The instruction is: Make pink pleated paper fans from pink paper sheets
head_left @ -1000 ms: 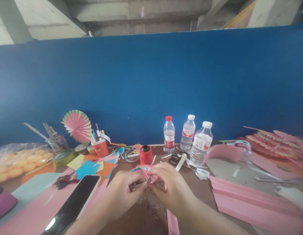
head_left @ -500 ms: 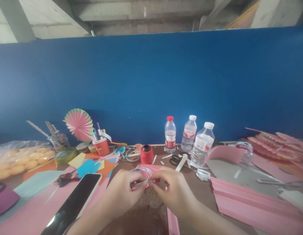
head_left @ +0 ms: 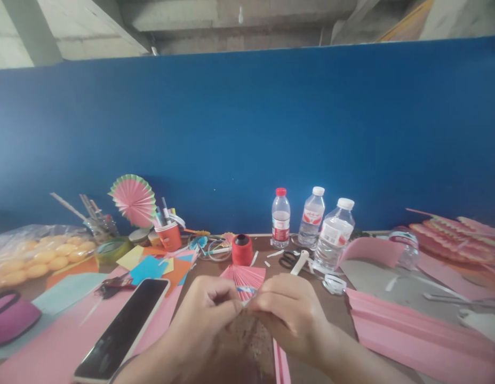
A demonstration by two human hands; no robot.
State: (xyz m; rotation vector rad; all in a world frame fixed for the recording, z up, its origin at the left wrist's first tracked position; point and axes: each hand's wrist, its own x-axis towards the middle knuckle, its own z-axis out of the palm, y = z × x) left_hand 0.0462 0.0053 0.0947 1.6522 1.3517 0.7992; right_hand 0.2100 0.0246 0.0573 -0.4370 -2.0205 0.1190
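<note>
My left hand (head_left: 209,309) and my right hand (head_left: 291,309) meet over the middle of the brown table, fingertips nearly touching. Between them is a small blue-and-white strip (head_left: 246,290), pinched at its left end by my left fingers. My right fingers are closed at its other end, where a whitish bit shows; their grip is partly hidden. Just beyond the fingers lies a pleated pink paper fan (head_left: 247,276). Behind the fan stands a red spool (head_left: 241,249) with a dark top. A narrow pink folded strip (head_left: 280,362) lies below my right hand.
Three bottles (head_left: 280,220) stand by the blue wall, with scissors (head_left: 289,260) before them. A phone (head_left: 123,330) and coloured papers (head_left: 149,268) lie left, near a red pen cup (head_left: 168,236). Pleated pink paper (head_left: 415,330) is at right.
The looped strip between my hands now looks flatter and lower. My right fingers have curled in more, and more of the pink fan shows. The view has shifted slightly.
</note>
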